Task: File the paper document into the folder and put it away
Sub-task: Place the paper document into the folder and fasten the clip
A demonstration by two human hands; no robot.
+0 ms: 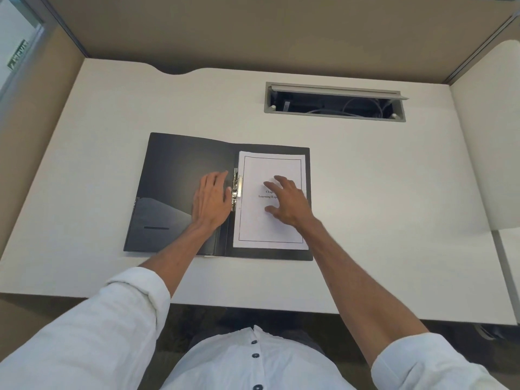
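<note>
The black folder (180,190) lies open flat on the white desk (380,192) at the centre of the frame, and the paper document (270,226) already sits on its right-hand leaf, squared up inside the cover with its left edge tucked against the metal clip (235,190) at the spine. So the placing looks done; whether the clip is pressed down on the sheets cannot be told from here, and it seems the step in hand is securing them. What remains, by my reading, is to fasten the clip, close the cover over the page, and put the folder away. The left hand (211,201) lies palm down on the left leaf just beside the clip, fingers extended and together, the fingertips reaching the clip's edge; it grips nothing. The right hand (287,201) rests on the middle of the page, fingers spread apart and slightly arched, pressing the sheet flat rather than holding it. Both forearms reach up from the lower frame, sleeves rolled. An open cable hatch (334,104) sits at upper right.
</note>
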